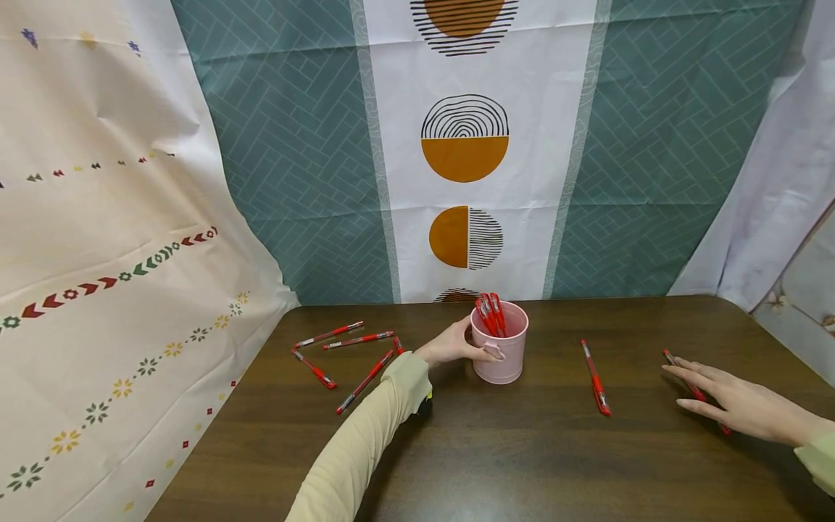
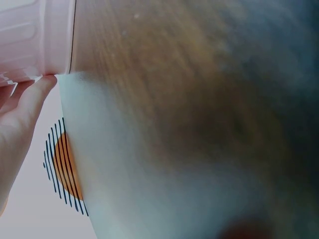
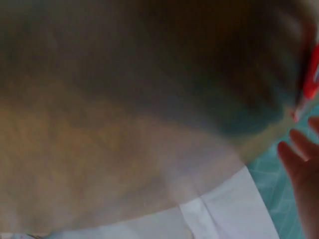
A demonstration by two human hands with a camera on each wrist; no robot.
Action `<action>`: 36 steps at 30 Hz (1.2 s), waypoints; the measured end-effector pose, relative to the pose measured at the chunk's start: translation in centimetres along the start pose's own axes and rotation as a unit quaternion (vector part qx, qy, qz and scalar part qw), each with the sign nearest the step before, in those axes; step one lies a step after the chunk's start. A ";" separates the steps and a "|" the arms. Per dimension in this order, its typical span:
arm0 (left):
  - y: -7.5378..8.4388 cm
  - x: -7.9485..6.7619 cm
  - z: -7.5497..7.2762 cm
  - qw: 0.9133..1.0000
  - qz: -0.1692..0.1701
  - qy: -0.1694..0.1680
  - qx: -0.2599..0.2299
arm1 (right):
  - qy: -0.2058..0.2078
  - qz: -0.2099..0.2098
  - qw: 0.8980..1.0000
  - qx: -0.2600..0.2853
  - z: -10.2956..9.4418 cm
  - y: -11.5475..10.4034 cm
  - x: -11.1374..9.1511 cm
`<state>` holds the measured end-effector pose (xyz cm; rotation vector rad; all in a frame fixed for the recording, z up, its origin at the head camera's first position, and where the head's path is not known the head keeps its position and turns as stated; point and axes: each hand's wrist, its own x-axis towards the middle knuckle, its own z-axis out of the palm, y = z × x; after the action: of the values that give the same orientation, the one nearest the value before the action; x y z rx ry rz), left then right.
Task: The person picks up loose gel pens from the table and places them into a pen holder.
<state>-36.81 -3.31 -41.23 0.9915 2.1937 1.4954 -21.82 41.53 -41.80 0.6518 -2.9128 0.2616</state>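
A pink cup point(image 1: 501, 367) stands upright on the table, with several red pens point(image 1: 491, 317) leaning inside it. My left hand point(image 1: 457, 344) holds the cup from its left side, thumb across the front by the small handle and the other fingers hidden behind. In the left wrist view the cup point(image 2: 35, 37) fills the upper left corner, with fingers point(image 2: 31, 97) against it. At the right, my right hand point(image 1: 737, 401) hovers low over a red pen point(image 1: 693, 389), fingers extended and partly covering it. That pen point(image 3: 312, 74) shows at the right edge of the right wrist view.
Another red pen point(image 1: 595, 378) lies between the cup and my right hand. Several more, including one pen point(image 1: 365, 382), are scattered left of the cup, close to my left sleeve point(image 1: 365, 435). Patterned cloth point(image 1: 300, 159) hangs behind the dark wooden table point(image 1: 509, 457).
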 end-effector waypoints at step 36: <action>0.2 -0.2 0.1 1.000 -0.001 0.007 0.007 | 0.163 -0.099 0.966 -0.176 3.0 -1.1 -0.5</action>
<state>-36.56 -3.31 -41.11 0.9869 2.2161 1.4933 -21.19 40.20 -44.70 0.7490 -2.4678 -0.1566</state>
